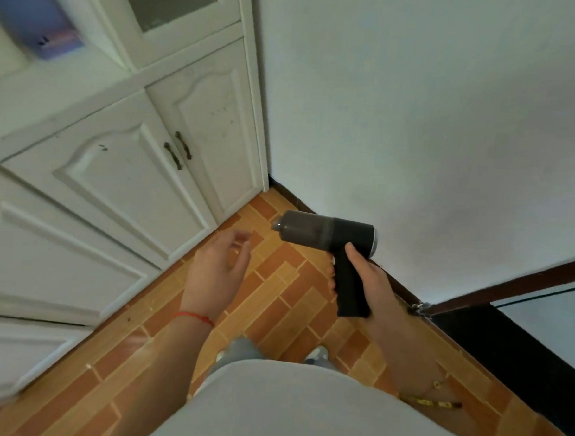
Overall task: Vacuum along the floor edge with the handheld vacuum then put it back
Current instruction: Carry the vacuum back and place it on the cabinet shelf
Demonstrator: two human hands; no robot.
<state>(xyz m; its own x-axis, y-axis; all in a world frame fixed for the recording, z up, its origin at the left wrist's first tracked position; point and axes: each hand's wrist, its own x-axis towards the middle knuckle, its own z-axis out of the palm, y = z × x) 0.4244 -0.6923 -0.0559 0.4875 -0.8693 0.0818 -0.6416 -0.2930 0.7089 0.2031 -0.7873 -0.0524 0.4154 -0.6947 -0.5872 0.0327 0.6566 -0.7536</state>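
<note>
A dark grey handheld vacuum (321, 234) with a pistol grip is held up in the air, its short nozzle pointing left toward the room corner. My right hand (364, 280) is shut on its black handle. My left hand (219, 269) hovers to the left of the vacuum, fingers loosely spread, holding nothing; a red string circles its wrist. Below lies the orange brick-pattern floor (276, 303), whose edge meets a dark skirting board (293, 196) along the white wall.
White cabinets (123, 164) with panelled doors and dark handles line the left side down to the floor. A white wall (415, 124) fills the right. A dark-framed door or panel (507, 286) stands at the right edge. My feet show below.
</note>
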